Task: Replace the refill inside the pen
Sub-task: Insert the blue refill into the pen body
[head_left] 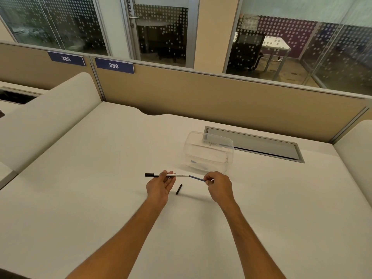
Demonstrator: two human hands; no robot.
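While a small black cap [179,189] lies on the white tabletop [100,198], the left hand [160,185] grips the pen barrel [169,174]; at 3 o'clock, the right hand [218,185] pinches the blue refill [197,178] protruding from it. At 1 o'clock beyond stands a clear plastic container [209,151].

1. Pen barrel [177,175]: white, with a black end.
2. Refill [197,178]: dark blue.
3. Loose cap [179,189]: black.
4. Desk [100,188]: plain off-white.
5. Container [209,152]: clear.
6. Partition [201,93]: tan.
7. Number plates [114,65]: navy, white digits.
8. Glass walls [161,27]: white dot pattern.
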